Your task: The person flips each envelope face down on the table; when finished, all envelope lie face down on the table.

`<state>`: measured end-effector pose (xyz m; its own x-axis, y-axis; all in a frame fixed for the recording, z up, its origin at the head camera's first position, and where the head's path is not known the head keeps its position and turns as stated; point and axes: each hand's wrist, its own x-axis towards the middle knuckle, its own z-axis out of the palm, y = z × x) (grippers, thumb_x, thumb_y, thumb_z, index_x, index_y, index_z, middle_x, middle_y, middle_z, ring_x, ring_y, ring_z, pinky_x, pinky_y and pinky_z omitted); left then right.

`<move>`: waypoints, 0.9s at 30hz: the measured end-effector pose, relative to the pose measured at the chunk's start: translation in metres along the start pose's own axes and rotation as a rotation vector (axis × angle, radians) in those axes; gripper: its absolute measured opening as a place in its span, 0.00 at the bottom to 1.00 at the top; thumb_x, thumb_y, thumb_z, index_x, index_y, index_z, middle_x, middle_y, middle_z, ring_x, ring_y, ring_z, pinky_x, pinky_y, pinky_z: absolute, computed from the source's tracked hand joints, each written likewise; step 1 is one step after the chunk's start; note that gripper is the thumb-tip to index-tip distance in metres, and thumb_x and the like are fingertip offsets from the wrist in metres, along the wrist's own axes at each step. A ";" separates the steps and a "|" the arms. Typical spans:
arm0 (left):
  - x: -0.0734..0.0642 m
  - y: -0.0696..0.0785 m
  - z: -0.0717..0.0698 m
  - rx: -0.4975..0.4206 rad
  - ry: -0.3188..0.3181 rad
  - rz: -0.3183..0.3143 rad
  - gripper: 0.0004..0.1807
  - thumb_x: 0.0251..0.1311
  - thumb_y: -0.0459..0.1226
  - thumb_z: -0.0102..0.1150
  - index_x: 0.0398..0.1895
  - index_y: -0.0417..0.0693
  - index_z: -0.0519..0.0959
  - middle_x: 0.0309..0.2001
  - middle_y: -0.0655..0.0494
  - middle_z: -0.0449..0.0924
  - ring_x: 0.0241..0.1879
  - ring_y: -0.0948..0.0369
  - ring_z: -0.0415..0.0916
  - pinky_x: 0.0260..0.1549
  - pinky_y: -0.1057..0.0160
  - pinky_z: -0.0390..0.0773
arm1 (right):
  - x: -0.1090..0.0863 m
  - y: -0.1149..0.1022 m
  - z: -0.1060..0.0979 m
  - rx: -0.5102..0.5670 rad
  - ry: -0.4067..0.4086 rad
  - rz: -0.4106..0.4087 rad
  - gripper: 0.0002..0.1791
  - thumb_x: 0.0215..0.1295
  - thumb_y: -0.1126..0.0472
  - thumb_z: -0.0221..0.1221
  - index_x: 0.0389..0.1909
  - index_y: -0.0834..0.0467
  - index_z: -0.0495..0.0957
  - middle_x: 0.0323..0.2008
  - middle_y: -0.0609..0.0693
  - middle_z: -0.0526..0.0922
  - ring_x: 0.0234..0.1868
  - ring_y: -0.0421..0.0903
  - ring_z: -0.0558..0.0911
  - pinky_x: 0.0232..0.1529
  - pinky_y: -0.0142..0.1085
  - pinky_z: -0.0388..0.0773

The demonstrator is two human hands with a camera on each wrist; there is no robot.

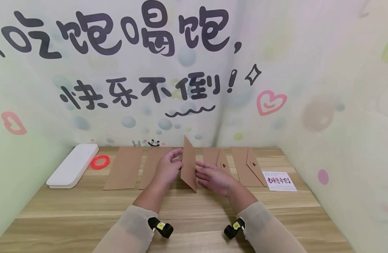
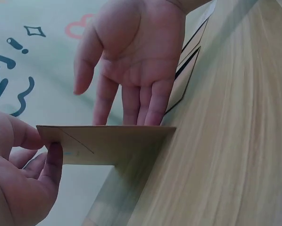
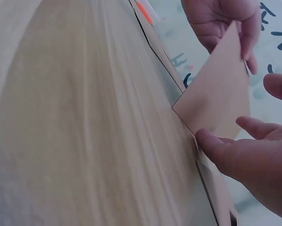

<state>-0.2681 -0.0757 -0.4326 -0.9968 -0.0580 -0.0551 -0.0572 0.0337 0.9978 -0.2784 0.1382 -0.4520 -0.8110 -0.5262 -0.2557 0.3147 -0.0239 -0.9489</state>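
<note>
A brown kraft envelope (image 1: 189, 163) stands on edge over the middle of the table, its broad side turned sideways. My left hand (image 1: 169, 168) pinches it near its upper edge, thumb on one face and fingers on the other, as the left wrist view shows. On the opposite face, my right hand (image 1: 216, 177) touches the envelope with extended fingertips; its thumb stands away from the paper in the right wrist view. Two flat brown envelopes (image 1: 124, 168) lie to the left, and two more with pointed flaps showing (image 1: 244, 165) lie to the right.
At the far left is a white lidded case (image 1: 74, 164), with a red ring (image 1: 100, 162) beside it. A white card with red writing (image 1: 280, 181) lies right of the envelopes. A printed curtain (image 1: 194, 70) rises behind the wooden table (image 1: 194, 218).
</note>
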 end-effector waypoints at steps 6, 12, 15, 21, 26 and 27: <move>0.006 -0.008 -0.011 0.070 0.033 -0.026 0.34 0.66 0.25 0.56 0.76 0.47 0.73 0.76 0.51 0.75 0.74 0.46 0.74 0.66 0.51 0.81 | 0.003 0.001 -0.005 0.022 0.023 -0.007 0.36 0.85 0.59 0.46 0.87 0.61 0.46 0.86 0.67 0.50 0.88 0.62 0.49 0.86 0.57 0.51; 0.008 -0.017 -0.017 0.197 0.045 -0.035 0.34 0.65 0.29 0.54 0.77 0.44 0.71 0.75 0.45 0.75 0.75 0.45 0.72 0.71 0.45 0.77 | 0.004 0.001 -0.009 0.054 0.024 -0.009 0.38 0.84 0.59 0.47 0.87 0.62 0.45 0.86 0.66 0.48 0.88 0.61 0.49 0.87 0.56 0.50; 0.007 -0.019 -0.019 0.244 0.023 -0.059 0.32 0.69 0.33 0.54 0.78 0.44 0.69 0.76 0.44 0.73 0.76 0.45 0.70 0.74 0.44 0.74 | 0.003 0.000 -0.011 0.061 0.027 -0.008 0.38 0.84 0.59 0.48 0.87 0.61 0.45 0.87 0.65 0.48 0.88 0.60 0.49 0.87 0.55 0.50; 0.007 -0.021 -0.018 0.340 -0.037 -0.068 0.31 0.74 0.40 0.53 0.78 0.45 0.70 0.78 0.39 0.71 0.77 0.41 0.69 0.75 0.41 0.73 | 0.004 0.000 -0.015 0.078 0.031 -0.014 0.38 0.84 0.58 0.48 0.87 0.61 0.45 0.87 0.65 0.46 0.89 0.60 0.47 0.87 0.55 0.48; 0.006 -0.021 -0.014 0.396 -0.049 -0.058 0.28 0.73 0.43 0.54 0.74 0.45 0.74 0.74 0.38 0.74 0.74 0.41 0.72 0.74 0.40 0.72 | 0.003 -0.002 -0.015 0.085 0.039 -0.026 0.37 0.85 0.59 0.45 0.87 0.62 0.43 0.87 0.67 0.45 0.88 0.62 0.47 0.88 0.55 0.47; 0.006 -0.021 -0.014 0.404 -0.049 -0.055 0.28 0.73 0.43 0.53 0.74 0.45 0.75 0.74 0.38 0.75 0.74 0.41 0.72 0.74 0.40 0.72 | 0.003 -0.002 -0.014 0.088 0.038 -0.026 0.37 0.85 0.59 0.45 0.87 0.62 0.43 0.87 0.67 0.44 0.89 0.62 0.46 0.88 0.55 0.46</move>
<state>-0.2719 -0.0911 -0.4531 -0.9925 -0.0233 -0.1197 -0.1184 0.4212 0.8992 -0.2886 0.1489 -0.4538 -0.8373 -0.4916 -0.2395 0.3337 -0.1123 -0.9360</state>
